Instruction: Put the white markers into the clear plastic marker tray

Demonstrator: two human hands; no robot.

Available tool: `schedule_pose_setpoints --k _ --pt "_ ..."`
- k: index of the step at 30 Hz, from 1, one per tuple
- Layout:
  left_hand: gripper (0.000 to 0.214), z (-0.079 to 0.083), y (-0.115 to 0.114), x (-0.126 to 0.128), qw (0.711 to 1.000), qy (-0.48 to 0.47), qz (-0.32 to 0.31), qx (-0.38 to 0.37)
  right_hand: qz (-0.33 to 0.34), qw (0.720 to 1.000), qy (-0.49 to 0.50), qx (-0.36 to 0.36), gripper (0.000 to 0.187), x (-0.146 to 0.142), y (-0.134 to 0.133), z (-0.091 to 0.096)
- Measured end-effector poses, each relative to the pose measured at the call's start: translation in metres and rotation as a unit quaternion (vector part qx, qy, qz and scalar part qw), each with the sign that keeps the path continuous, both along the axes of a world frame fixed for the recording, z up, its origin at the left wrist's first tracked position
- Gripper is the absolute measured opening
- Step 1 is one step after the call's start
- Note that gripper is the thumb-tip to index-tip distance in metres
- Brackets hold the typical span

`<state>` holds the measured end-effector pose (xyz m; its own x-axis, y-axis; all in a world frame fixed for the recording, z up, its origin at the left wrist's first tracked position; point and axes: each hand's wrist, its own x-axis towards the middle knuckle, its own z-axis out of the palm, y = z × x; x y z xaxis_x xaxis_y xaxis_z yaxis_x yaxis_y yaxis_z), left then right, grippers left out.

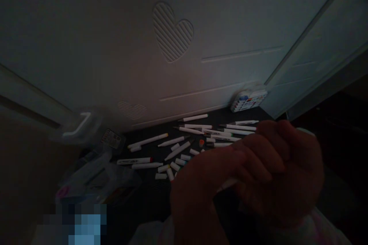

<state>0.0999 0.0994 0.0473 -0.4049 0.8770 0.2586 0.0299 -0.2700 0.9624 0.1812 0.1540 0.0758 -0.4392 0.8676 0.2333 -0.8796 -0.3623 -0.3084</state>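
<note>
The scene is very dark. My right hand (280, 168) is curled into a fist close to the camera, and a white marker body (228, 184) shows between it and my left hand. My left hand (204, 178) is closed and pressed against the right one, seeming to grip the same marker. Beyond both hands, several white markers (178, 150) and loose white caps (172, 166) lie scattered on the dark floor.
A white cabinet front (172, 34) with embossed hearts rises behind the markers. A marker case with coloured labels (248, 100) leans against it at the right. Clear plastic packaging (94, 172) lies at the left.
</note>
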Motion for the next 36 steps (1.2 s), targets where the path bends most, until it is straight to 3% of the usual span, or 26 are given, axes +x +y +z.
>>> schedule_pose_setpoints --k 3,8,10,13,16,20,27,30,33,36 --pt "0.025 0.0 0.005 -0.002 0.997 0.001 -0.013 0.083 -0.025 0.999 -0.021 0.011 0.043 0.0 -0.001 0.001" --pt "0.04 0.007 0.019 -0.004 0.991 -0.109 -0.072 0.006 -0.038 0.997 -0.05 -0.036 0.037 0.001 0.009 0.002" --pt "0.037 0.01 0.023 -0.004 0.986 -0.134 -0.099 -0.012 -0.051 0.995 -0.063 -0.059 0.029 0.001 0.014 0.003" --pt "0.023 0.013 0.027 -0.007 0.988 -0.097 -0.105 -0.051 -0.068 0.992 -0.078 -0.077 0.017 0.001 0.02 0.005" --pt "0.031 0.014 0.026 -0.011 0.99 -0.013 -0.098 -0.101 -0.079 0.991 -0.084 -0.073 0.014 0.003 0.025 0.005" --pt "0.014 0.02 0.024 -0.02 0.986 0.038 -0.087 -0.135 -0.089 0.988 -0.128 -0.023 0.015 0.007 0.028 0.002" --pt "0.018 0.031 0.02 -0.023 0.988 -0.082 -0.062 -0.116 -0.073 0.941 -0.311 0.112 0.019 0.005 0.022 -0.015" --pt "0.022 0.033 0.016 -0.02 0.987 -0.097 -0.067 -0.111 -0.056 0.93 -0.328 0.156 0.016 0.003 0.017 -0.018" --pt "0.018 0.034 0.01 -0.022 0.996 -0.063 -0.002 -0.064 -0.099 0.927 -0.322 0.165 0.013 0.005 0.016 -0.015" --pt "0.016 0.034 -0.005 -0.036 0.99 0.003 0.143 0.009 -0.152 0.923 -0.324 0.14 0.018 0.013 0.017 -0.011"
